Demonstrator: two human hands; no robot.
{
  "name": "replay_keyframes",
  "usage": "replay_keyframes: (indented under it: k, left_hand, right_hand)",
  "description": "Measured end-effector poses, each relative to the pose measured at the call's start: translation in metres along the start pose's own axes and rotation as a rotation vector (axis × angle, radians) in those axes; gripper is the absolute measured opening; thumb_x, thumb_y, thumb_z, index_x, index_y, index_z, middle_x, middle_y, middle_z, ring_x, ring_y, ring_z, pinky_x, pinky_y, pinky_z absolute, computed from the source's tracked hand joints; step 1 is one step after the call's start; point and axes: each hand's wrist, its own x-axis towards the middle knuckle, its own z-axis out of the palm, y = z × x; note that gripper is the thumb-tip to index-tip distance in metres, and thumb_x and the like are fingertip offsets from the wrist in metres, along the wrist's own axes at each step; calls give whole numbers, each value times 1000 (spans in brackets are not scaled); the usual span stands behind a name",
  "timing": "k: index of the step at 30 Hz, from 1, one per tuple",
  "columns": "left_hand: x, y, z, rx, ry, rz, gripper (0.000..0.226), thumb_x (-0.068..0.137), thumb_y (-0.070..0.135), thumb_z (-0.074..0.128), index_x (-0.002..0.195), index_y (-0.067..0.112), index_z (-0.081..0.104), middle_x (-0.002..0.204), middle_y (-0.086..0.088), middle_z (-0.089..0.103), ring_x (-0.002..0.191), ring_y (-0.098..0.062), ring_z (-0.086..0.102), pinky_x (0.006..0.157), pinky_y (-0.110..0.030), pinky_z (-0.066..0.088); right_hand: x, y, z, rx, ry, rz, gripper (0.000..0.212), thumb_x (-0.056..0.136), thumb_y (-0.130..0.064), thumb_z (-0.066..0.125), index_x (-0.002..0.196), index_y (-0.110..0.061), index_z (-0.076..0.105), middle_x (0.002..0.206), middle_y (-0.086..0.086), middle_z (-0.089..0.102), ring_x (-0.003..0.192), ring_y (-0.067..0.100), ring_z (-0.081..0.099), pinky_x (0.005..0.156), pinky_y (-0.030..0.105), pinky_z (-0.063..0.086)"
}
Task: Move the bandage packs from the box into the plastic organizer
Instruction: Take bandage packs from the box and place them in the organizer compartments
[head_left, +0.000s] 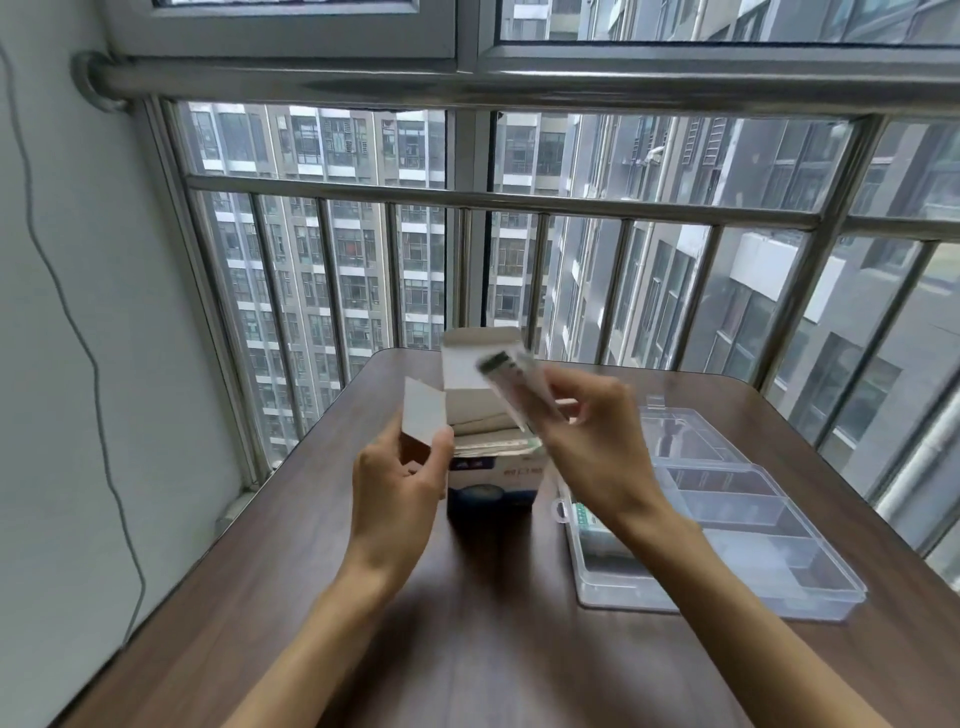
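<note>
A blue and white cardboard box (493, 480) stands open on the brown table (467, 623), with several bandage packs (493, 441) showing at its top. My left hand (400, 488) grips the box's left side by its open flap. Above the box, my right hand (597, 436) pinches a blurred bandage pack (514, 384), lifted clear of the opening. The clear plastic organizer (727, 519) lies open to the right of the box. A green and white pack (587, 519) lies in its near left compartment, partly hidden by my right wrist.
A steel window railing (467, 202) runs right behind the table's far edge. A white wall with a hanging grey cable (78, 338) is at the left. The organizer's clear lid (675, 431) lies folded back toward the window.
</note>
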Motion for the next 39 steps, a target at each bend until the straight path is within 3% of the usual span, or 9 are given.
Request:
replay_keyframes:
  k: [2,6,9,13,16,23,30,35,39]
  left_hand:
    - [1,5,0,-48,-2,-47,30,92,12,60,63,18,53,45,8,53,42,-3,46,46,-11,36]
    - [6,2,-3,-49,-2,-85,23,92,30,60,73,18,59,48,12,55,45,-2,46,50,-17,40]
    - [11,0,-6,-91,15,-116,14,92,29,60,94,16,64,58,16,61,49,0,48,50,-14,41]
    - [14,2,-9,-67,135,-179,43,82,42,68,119,26,55,73,11,65,60,-6,56,63,-20,45]
    - [5,20,-12,-78,303,-73,41,79,57,67,98,24,51,67,11,53,58,-6,49,62,-25,44]
    - [-12,54,38,-177,-466,-305,15,83,40,64,83,25,69,49,15,56,38,3,43,38,-8,28]
    - [-26,46,63,-202,-451,-315,11,82,18,73,93,18,74,83,-1,75,76,-7,69,57,-16,50]
    - [-30,47,67,-351,-396,-417,5,87,10,65,91,9,68,81,-6,75,74,-12,72,57,-20,55]
    - [-29,46,64,-438,-413,-503,9,93,14,56,99,7,57,77,-4,75,71,-11,72,54,-22,56]
  right_hand:
    - [4,-7,-6,280,25,188,22,84,-29,68,92,-10,75,84,13,73,77,30,69,66,45,56]
    - [8,-12,-16,723,-141,643,8,82,-4,65,88,-4,71,83,7,74,74,16,68,66,23,57]
    - [9,-13,-21,866,-245,763,11,76,-4,65,86,0,69,83,11,73,71,15,69,62,21,58]
    - [7,-11,-26,863,-313,773,28,66,-9,68,91,2,69,90,14,72,76,17,69,65,23,58]
    - [-1,-9,-38,780,-370,782,25,67,-13,68,89,-1,71,84,10,73,71,14,68,64,21,58]
    - [-27,6,-64,547,-407,752,19,82,-8,66,100,-2,70,88,12,73,74,15,68,65,22,55]
    - [-46,23,-78,477,-305,786,14,86,-8,64,100,-9,64,92,15,72,79,19,70,66,26,57]
    - [-53,35,-84,412,-147,781,19,96,-15,50,98,-7,68,81,8,72,67,11,67,62,22,57]
    - [-48,37,-93,230,-40,729,28,102,-16,37,110,-8,63,62,-2,54,44,0,46,43,10,35]
